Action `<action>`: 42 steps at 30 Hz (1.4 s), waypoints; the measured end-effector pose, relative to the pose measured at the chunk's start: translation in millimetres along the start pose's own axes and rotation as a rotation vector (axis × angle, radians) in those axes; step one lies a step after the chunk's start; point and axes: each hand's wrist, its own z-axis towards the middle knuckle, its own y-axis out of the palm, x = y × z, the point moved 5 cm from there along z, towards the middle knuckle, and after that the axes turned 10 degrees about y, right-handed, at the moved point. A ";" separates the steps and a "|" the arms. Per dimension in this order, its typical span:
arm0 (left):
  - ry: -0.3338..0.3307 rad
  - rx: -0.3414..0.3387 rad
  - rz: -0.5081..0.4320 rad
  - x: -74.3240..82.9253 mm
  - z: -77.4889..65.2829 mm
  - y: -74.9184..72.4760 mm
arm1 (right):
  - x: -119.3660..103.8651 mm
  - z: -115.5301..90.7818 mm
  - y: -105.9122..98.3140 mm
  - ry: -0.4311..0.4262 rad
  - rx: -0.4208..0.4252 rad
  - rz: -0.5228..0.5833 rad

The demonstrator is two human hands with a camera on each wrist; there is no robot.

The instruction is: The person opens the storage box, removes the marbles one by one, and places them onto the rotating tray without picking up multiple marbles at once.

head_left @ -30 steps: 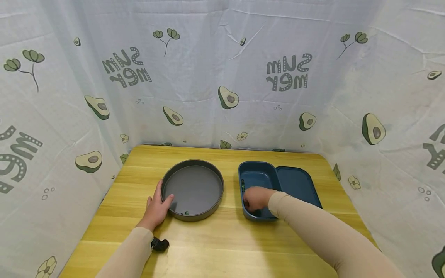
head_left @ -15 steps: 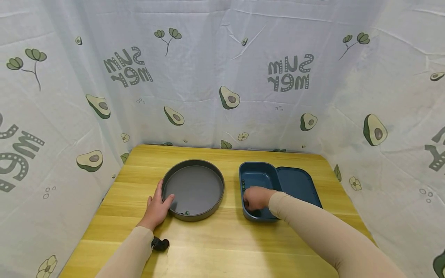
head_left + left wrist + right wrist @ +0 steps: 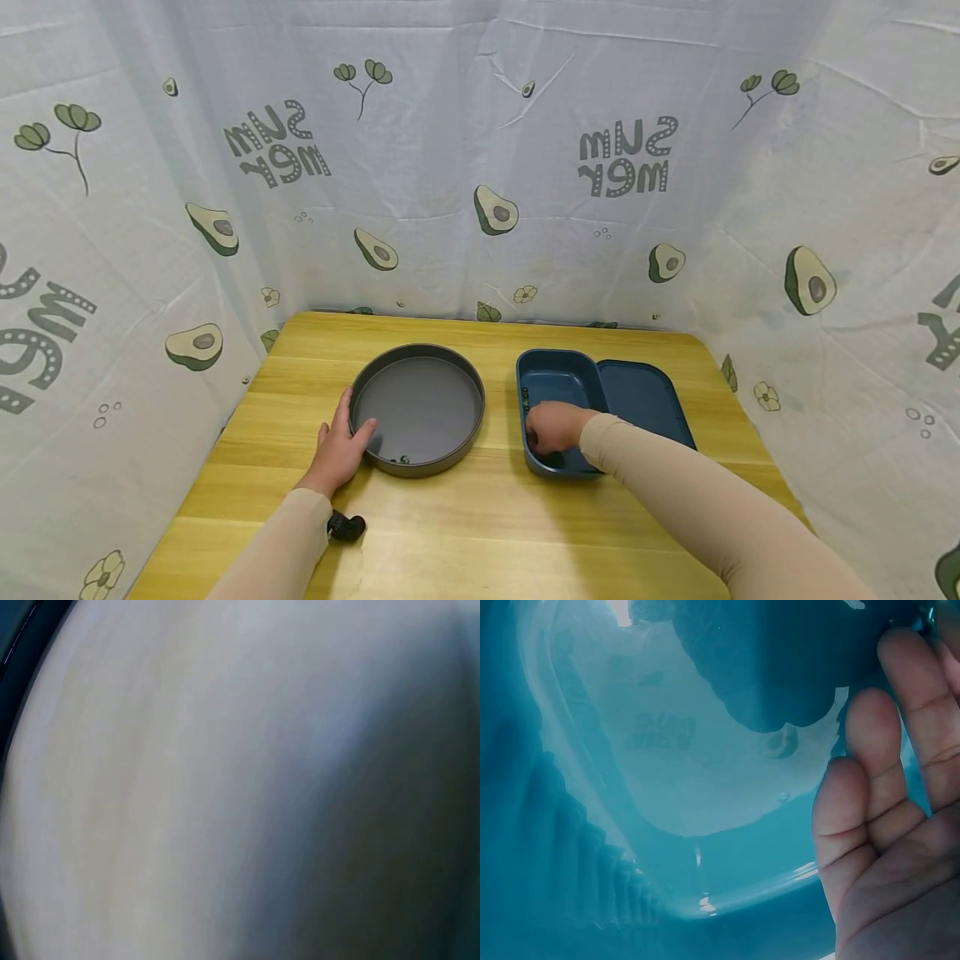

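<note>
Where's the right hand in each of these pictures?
Head: right hand just right of centre, inside the blue box.
Left wrist: not seen; the view is blurred.
Right wrist: along the right edge.
Shared landmark: the blue box, in the head and right wrist views.

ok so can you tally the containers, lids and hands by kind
Containers: 2 (grey round pan, blue box)
Lids: 1 (flat blue lid)
Hands: 2 (left hand, right hand)
Total: 5
</note>
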 end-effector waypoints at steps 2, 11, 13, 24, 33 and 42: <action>0.000 0.001 -0.001 -0.4 0.0 0.0 | -0.2 0.2 0.1 0.004 0.000 -0.001; -0.002 0.000 0.000 -3.5 0.4 0.9 | -1.7 -0.2 -1.0 -0.022 0.037 -0.017; -0.003 0.003 0.002 -4.3 0.7 1.1 | -0.5 -0.3 -1.2 -0.016 0.029 -0.010; -0.009 0.002 -0.008 -6.2 0.0 1.1 | 4.6 -3.7 -7.8 0.009 0.010 0.054; -0.018 -0.006 -0.018 -5.7 -1.3 1.0 | 12.5 -8.9 -16.0 0.026 0.042 0.152; -0.016 -0.007 -0.011 -4.5 -1.8 0.6 | 20.2 -13.4 -24.3 0.020 0.106 0.228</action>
